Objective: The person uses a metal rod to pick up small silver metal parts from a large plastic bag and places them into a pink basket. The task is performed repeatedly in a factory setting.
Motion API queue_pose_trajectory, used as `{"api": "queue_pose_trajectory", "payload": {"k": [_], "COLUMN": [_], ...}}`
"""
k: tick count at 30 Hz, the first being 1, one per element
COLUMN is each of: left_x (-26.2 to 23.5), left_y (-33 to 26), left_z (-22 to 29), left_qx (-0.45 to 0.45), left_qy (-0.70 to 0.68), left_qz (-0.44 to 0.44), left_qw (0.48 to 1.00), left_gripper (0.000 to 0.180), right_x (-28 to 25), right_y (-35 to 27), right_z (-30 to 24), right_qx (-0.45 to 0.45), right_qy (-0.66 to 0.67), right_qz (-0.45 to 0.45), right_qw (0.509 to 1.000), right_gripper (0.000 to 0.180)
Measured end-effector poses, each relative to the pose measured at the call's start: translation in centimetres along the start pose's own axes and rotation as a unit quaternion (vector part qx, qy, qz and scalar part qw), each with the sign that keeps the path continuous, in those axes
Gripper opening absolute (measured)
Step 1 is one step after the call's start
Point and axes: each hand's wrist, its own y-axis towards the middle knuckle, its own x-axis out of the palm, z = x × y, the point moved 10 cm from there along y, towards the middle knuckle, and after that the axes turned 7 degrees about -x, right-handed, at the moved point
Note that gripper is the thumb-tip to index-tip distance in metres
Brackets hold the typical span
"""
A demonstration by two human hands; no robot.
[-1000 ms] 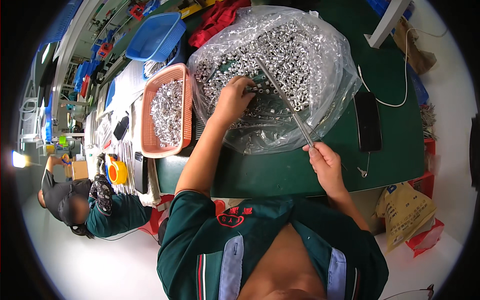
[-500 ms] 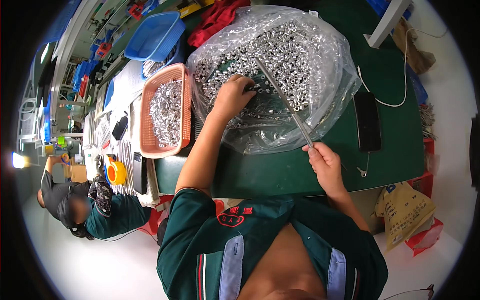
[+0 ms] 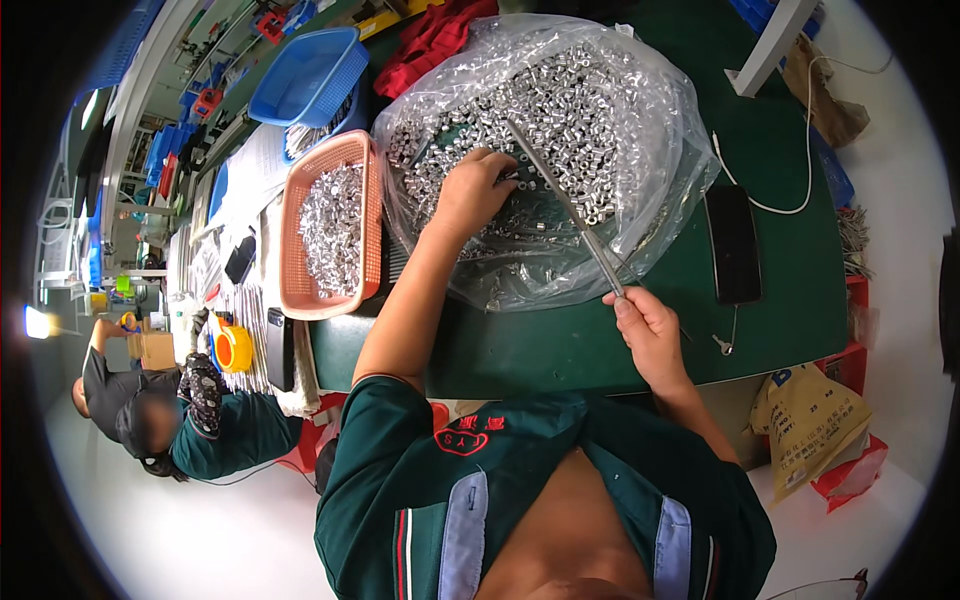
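A clear plastic bag (image 3: pixel 668 170) lies spread on the green table, full of small silvery metal sleeves (image 3: pixel 570 120). My left hand (image 3: pixel 472 192) reaches into it with fingers curled together. A few sleeves show at the fingertips, but what is between them is hidden. Long, thin grey metal rods (image 3: pixel 568 203) slant over the bag, seemingly a narrow bundle. My right hand (image 3: pixel 648 328) grips their near end at the table's front side. Their far tips lie over the heap, a little right of and beyond my left hand.
Left of the bag stands a pink basket (image 3: pixel 290 240) of silvery parts, with blue baskets (image 3: pixel 305 80) behind. A red cloth (image 3: pixel 425 45) lies at the back. Rightward are a black phone (image 3: pixel 733 245), a key (image 3: pixel 724 345) and a white cable (image 3: pixel 810 130). Two people (image 3: pixel 160 410) work at far left.
My left hand has shifted very slightly among the sleeves. The rods and my right hand stay almost in place.
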Motion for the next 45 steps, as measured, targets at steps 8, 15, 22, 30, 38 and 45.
{"api": "queue_pose_trajectory", "payload": {"k": [8, 15, 22, 30, 38, 45], "left_x": [0.8, -0.9, -0.3, -1.1, -4.1, -5.6], "left_y": [0.6, 0.5, -0.2, -0.9, -2.9, -4.3], "left_z": [1.1, -3.7, -1.4, 0.8, -0.4, 0.3], "left_qx": [0.037, -0.217, -0.156, -0.108, -0.136, -0.111], "left_qy": [0.084, -0.377, -0.884, -0.861, -0.766, -0.717], "left_qz": [-0.01, -0.001, -0.034, -0.034, 0.133, 0.236], "left_qw": [0.996, 0.901, 0.44, 0.495, 0.614, 0.646], "left_gripper": [0.022, 0.015, 0.017, 0.018, 0.013, 0.012], "right_x": [0.0, 0.1, 0.8, 1.1, 1.1, 1.3], "right_y": [0.0, 0.1, 0.2, 0.2, 0.0, -0.2], "right_z": [-0.2, -0.5, -1.6, -1.5, -2.1, -2.7], "right_qx": [-0.002, -0.011, -0.044, -0.045, -0.067, -0.09], "right_qy": [0.003, -0.015, -0.079, -0.08, -0.112, -0.128], "right_qz": [0.0, 0.002, -0.02, -0.022, -0.008, -0.002], "right_qw": [1.0, 1.0, 0.996, 0.996, 0.991, 0.988], "right_gripper": [0.018, 0.018, 0.019, 0.018, 0.015, 0.014]}}
